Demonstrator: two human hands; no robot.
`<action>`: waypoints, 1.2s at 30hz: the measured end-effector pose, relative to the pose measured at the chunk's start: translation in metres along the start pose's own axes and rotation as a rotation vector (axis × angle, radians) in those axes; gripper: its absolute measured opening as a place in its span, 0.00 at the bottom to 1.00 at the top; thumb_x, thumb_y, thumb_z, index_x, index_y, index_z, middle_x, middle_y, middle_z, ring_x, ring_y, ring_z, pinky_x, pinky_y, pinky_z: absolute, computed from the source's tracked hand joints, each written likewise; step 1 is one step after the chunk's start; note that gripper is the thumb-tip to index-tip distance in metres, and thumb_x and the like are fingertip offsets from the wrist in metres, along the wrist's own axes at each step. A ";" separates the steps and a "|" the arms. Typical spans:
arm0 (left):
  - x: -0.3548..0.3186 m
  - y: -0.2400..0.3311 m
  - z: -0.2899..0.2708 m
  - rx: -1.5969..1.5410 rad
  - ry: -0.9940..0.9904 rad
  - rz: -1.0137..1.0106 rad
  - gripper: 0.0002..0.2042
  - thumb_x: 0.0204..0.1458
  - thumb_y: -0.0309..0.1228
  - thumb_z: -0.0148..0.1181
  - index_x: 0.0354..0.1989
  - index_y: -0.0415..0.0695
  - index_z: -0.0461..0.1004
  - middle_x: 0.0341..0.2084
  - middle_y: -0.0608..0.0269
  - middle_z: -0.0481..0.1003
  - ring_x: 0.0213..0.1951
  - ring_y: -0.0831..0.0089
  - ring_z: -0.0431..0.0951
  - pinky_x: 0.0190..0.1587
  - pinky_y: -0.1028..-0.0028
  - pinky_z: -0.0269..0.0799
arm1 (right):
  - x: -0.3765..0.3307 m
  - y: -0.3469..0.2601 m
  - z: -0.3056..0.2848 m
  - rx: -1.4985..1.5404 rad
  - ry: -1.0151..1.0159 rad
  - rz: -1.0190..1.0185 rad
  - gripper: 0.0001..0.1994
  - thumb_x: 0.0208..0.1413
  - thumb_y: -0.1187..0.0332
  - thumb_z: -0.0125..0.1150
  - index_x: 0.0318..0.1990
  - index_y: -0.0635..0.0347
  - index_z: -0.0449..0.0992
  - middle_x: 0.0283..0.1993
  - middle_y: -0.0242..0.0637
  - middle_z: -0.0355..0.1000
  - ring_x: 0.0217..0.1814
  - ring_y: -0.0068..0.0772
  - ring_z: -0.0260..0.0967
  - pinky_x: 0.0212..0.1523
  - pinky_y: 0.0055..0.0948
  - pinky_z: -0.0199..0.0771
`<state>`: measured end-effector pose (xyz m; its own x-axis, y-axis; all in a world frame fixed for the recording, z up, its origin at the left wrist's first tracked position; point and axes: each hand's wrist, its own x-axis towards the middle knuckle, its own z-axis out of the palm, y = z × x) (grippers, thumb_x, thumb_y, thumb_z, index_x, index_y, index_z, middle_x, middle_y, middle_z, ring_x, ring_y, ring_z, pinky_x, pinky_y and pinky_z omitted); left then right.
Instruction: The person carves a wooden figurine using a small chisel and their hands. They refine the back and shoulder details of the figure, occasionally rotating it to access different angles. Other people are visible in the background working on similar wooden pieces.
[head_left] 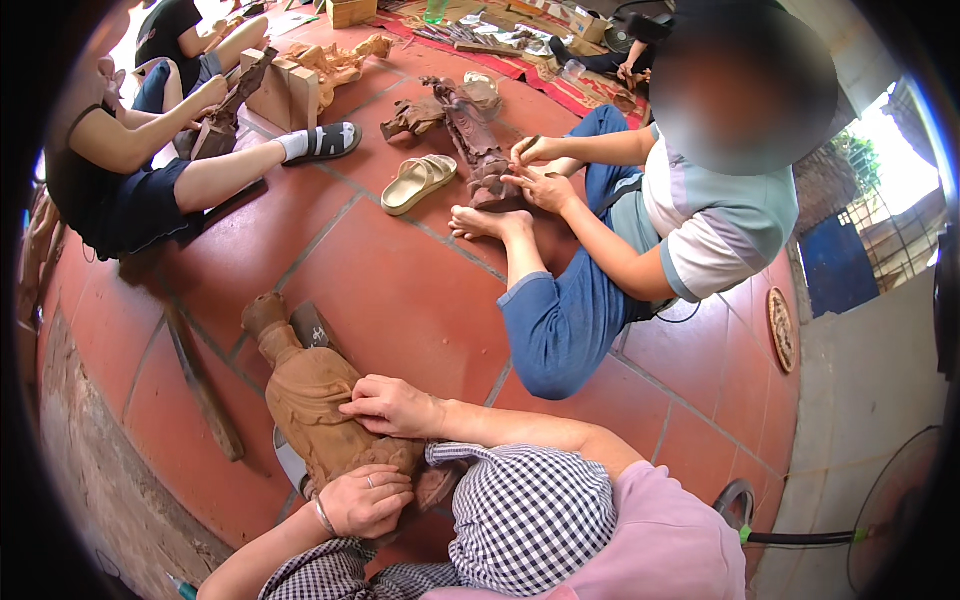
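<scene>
A brown carved wooden figure (310, 400) lies slanting across my lap area, its narrow end pointing away to the left and draped folds cut into its surface. My left hand (368, 500), with a ring and a bracelet, is wrapped over its near end. Against the figure's right side, my right hand (395, 407) has its fingers curled and pressed to the carved folds. Whatever those fingers may hold is hidden. A dark grey piece (312, 325) shows behind the figure's narrow end. Black-and-white checked cloth (535, 510) covers my leg beside it.
A long wooden mallet or stick (203, 385) lies on the red tiles (400, 270) at left. Across from me, a person (720, 230) works on a dark carved statue (470, 130) near a beige sandal (420, 184). Another person (110, 160) sits far left. A fan (900, 520) stands right.
</scene>
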<state>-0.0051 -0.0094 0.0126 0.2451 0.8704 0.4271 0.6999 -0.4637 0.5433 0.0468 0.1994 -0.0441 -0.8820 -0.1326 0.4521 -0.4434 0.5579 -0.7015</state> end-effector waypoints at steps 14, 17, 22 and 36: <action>-0.002 -0.004 0.007 -0.029 -0.008 0.025 0.16 0.42 0.26 0.65 0.42 0.41 0.79 0.42 0.58 0.81 0.47 0.62 0.82 0.58 0.61 0.76 | 0.011 -0.001 0.003 -0.076 -0.127 -0.118 0.19 0.52 0.73 0.67 0.54 0.55 0.78 0.37 0.39 0.68 0.38 0.43 0.69 0.41 0.41 0.73; -0.006 -0.013 0.011 0.001 0.007 0.046 0.16 0.42 0.28 0.66 0.42 0.40 0.78 0.43 0.55 0.80 0.49 0.61 0.81 0.60 0.61 0.75 | 0.021 0.002 -0.010 -0.112 -0.170 -0.115 0.22 0.50 0.74 0.67 0.56 0.54 0.77 0.37 0.39 0.68 0.38 0.43 0.68 0.41 0.41 0.73; -0.020 -0.011 0.013 -0.088 0.008 0.050 0.16 0.48 0.29 0.62 0.45 0.35 0.76 0.44 0.47 0.78 0.50 0.54 0.80 0.61 0.55 0.72 | 0.006 0.008 -0.005 -0.101 -0.184 -0.122 0.24 0.48 0.76 0.68 0.56 0.53 0.79 0.35 0.38 0.68 0.38 0.42 0.69 0.41 0.39 0.74; -0.024 -0.012 0.027 -0.075 0.055 0.031 0.14 0.43 0.31 0.63 0.37 0.37 0.76 0.39 0.53 0.80 0.51 0.59 0.79 0.64 0.58 0.72 | 0.031 -0.008 -0.008 -0.043 -0.254 -0.051 0.22 0.52 0.81 0.65 0.57 0.58 0.80 0.29 0.37 0.67 0.31 0.38 0.66 0.35 0.35 0.70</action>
<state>-0.0011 -0.0201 -0.0233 0.2266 0.8460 0.4826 0.6396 -0.5029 0.5813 0.0245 0.1976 -0.0199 -0.8729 -0.3595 0.3299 -0.4859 0.5786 -0.6551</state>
